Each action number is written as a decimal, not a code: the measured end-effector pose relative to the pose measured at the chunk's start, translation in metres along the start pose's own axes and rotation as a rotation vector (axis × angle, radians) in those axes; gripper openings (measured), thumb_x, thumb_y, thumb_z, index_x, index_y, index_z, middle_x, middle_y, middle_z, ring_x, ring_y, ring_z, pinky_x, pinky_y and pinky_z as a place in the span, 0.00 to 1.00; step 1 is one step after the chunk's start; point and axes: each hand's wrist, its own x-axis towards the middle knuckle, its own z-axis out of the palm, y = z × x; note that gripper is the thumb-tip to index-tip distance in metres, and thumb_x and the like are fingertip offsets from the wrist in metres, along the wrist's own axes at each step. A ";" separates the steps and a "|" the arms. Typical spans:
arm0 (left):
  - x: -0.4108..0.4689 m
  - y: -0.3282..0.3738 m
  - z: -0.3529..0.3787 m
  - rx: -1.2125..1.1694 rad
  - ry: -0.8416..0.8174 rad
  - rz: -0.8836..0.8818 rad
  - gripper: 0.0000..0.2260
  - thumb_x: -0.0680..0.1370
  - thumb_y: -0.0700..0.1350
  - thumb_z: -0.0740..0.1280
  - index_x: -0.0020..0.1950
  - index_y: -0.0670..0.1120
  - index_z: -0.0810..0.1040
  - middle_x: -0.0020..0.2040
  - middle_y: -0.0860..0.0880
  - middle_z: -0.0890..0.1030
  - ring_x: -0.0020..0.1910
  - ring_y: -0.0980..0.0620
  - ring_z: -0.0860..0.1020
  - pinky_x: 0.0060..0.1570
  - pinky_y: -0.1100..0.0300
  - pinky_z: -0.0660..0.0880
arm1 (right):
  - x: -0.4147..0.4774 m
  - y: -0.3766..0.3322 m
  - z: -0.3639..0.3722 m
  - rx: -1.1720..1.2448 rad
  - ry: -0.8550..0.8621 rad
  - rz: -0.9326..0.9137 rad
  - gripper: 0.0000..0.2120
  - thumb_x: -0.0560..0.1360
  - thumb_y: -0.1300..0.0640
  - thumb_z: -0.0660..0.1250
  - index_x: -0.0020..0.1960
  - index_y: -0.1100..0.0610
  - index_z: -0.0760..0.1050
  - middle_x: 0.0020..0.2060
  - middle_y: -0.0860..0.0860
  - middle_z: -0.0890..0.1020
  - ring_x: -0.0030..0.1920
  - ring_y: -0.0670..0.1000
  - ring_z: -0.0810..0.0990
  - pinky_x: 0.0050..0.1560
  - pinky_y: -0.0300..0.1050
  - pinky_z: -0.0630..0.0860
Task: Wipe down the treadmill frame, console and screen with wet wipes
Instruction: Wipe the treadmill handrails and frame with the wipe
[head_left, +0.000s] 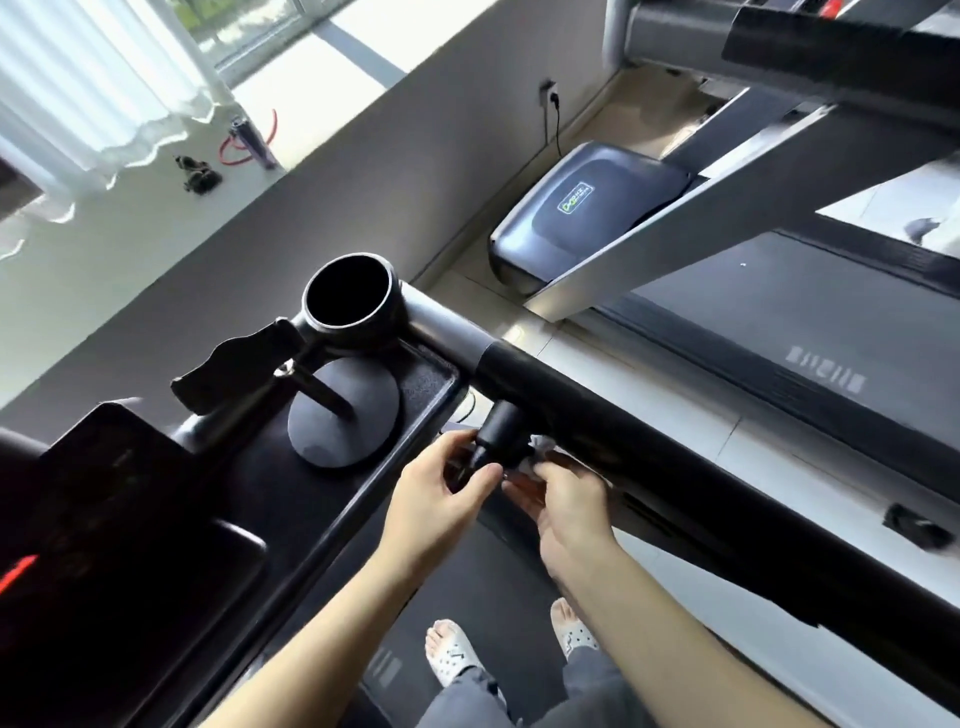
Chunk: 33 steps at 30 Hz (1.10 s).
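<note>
The black treadmill console fills the lower left, with its dark screen showing a red glow at the left edge. A padded black handrail runs from the console down to the right. Under the rail a short black grip stub sticks out. My left hand curls its thumb and fingers round the stub's lower end. My right hand is just right of it, fingers curled, with a bit of white wet wipe showing above them against the stub.
A round cup holder and a flat disc on a stem sit at the console's right end. A second treadmill, with its grey motor cover and belt, stands to the right. My feet in white sandals stand on the belt below.
</note>
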 end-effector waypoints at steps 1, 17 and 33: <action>0.000 -0.001 0.000 0.001 -0.001 0.001 0.13 0.73 0.53 0.73 0.57 0.57 0.81 0.46 0.60 0.84 0.47 0.59 0.82 0.52 0.56 0.79 | 0.001 0.002 0.004 -0.017 0.019 -0.004 0.14 0.79 0.72 0.58 0.45 0.61 0.79 0.30 0.52 0.83 0.29 0.48 0.82 0.35 0.43 0.79; -0.001 0.005 0.002 0.016 0.032 -0.016 0.11 0.73 0.54 0.71 0.56 0.59 0.81 0.45 0.60 0.84 0.45 0.59 0.82 0.52 0.52 0.79 | 0.001 -0.007 0.010 0.032 0.056 0.083 0.16 0.79 0.72 0.57 0.38 0.57 0.73 0.29 0.50 0.74 0.29 0.46 0.72 0.30 0.38 0.69; 0.000 0.003 0.004 0.085 0.072 -0.057 0.16 0.72 0.58 0.72 0.58 0.56 0.81 0.45 0.60 0.83 0.46 0.62 0.80 0.50 0.59 0.78 | -0.029 -0.015 -0.011 -0.322 -0.187 -0.090 0.18 0.77 0.73 0.57 0.32 0.58 0.70 0.29 0.51 0.69 0.29 0.47 0.66 0.29 0.40 0.66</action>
